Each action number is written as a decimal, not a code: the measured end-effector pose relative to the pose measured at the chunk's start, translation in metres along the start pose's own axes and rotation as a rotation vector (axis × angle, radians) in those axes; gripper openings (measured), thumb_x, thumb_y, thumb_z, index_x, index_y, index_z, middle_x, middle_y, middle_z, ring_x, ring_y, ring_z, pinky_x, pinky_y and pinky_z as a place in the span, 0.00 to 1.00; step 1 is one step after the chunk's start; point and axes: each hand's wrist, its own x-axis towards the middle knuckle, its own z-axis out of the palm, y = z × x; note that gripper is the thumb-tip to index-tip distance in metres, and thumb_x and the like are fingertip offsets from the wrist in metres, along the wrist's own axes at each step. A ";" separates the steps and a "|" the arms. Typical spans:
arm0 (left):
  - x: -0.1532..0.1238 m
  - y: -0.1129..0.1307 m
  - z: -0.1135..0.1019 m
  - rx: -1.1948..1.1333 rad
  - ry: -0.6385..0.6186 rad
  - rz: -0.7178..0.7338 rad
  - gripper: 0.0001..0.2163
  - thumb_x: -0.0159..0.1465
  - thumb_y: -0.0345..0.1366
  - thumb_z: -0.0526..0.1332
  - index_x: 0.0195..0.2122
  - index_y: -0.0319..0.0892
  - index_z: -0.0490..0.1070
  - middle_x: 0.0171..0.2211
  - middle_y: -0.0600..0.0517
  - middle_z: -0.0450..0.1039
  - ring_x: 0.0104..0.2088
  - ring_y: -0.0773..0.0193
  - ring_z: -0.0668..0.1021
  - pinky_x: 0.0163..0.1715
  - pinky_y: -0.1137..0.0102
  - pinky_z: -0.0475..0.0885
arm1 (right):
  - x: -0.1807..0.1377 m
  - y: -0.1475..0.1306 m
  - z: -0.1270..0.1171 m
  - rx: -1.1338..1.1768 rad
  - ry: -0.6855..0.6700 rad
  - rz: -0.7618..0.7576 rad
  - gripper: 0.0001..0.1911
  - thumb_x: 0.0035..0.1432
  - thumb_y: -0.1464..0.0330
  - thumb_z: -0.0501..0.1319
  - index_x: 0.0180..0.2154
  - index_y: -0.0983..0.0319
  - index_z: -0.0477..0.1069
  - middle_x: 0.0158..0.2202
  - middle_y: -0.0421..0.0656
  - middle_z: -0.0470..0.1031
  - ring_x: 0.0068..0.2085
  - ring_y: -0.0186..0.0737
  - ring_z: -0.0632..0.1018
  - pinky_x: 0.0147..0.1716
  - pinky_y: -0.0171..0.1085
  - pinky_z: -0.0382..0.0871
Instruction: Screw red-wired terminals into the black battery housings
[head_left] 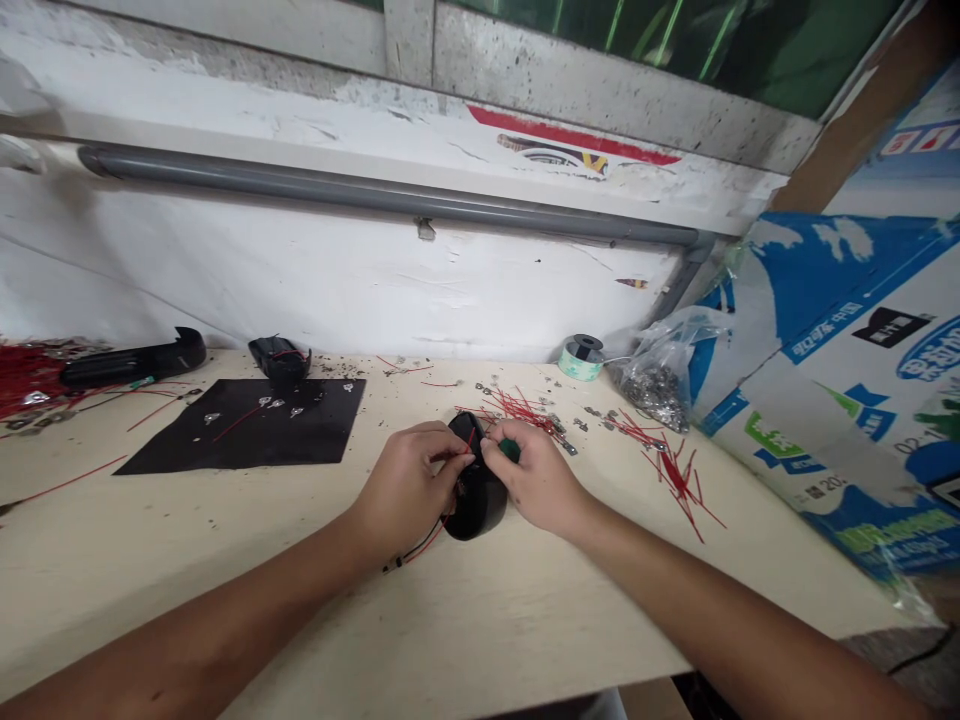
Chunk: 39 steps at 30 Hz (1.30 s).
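The left hand (409,490) has its grip pressed together: thumb and fingertips (459,459) close on a thin red wire (471,438) at the top edge of a rounded black plastic casing (476,510). The right hand (536,478) is also closed, its fingers curled around a small green piece (510,450) and pressed against the casing's upper side. What the green piece is, is too hidden to tell.

The casing sits between the hands, low on the pale surface (225,620), its lower end resting or almost resting there. Its long axis runs roughly away from the person, with the narrower top end tilted forward and up. A thin black-and-red lead (420,548) leaves its lower left side and trails toward the person's left.

Just beyond the right hand lies a loose bunch of red wires with metal terminals (525,412), and more red wires (681,480) are scattered further right. Left of the hands is a black mat (300,430) with small metal terminals on it. Behind that are a small black casing (280,357) and a long black piece (135,360), beside a heap of red wires (30,378). At the back stand a roll of tape (580,358) and a clear plastic bag of metal parts (652,385).
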 end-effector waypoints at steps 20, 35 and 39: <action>0.004 0.013 -0.001 -1.138 -0.076 -0.636 0.17 0.63 0.31 0.62 0.54 0.40 0.68 0.44 0.44 0.77 0.39 0.59 0.78 0.38 0.68 0.72 | 0.001 -0.004 0.000 0.279 0.062 -0.019 0.11 0.67 0.63 0.52 0.34 0.60 0.68 0.36 0.42 0.71 0.38 0.40 0.71 0.39 0.37 0.64; 0.001 0.010 0.003 -0.982 -0.093 -0.609 0.18 0.61 0.37 0.64 0.51 0.41 0.66 0.38 0.48 0.75 0.32 0.62 0.77 0.36 0.65 0.71 | 0.004 -0.009 -0.006 0.521 -0.044 0.079 0.12 0.51 0.62 0.69 0.34 0.62 0.73 0.21 0.35 0.66 0.23 0.31 0.65 0.23 0.33 0.57; -0.001 0.006 0.005 -0.952 -0.116 -0.567 0.17 0.62 0.39 0.64 0.51 0.42 0.66 0.40 0.49 0.74 0.32 0.64 0.75 0.35 0.66 0.70 | 0.003 -0.010 -0.004 0.528 -0.032 0.097 0.11 0.50 0.64 0.69 0.31 0.63 0.72 0.22 0.36 0.68 0.22 0.30 0.66 0.22 0.33 0.56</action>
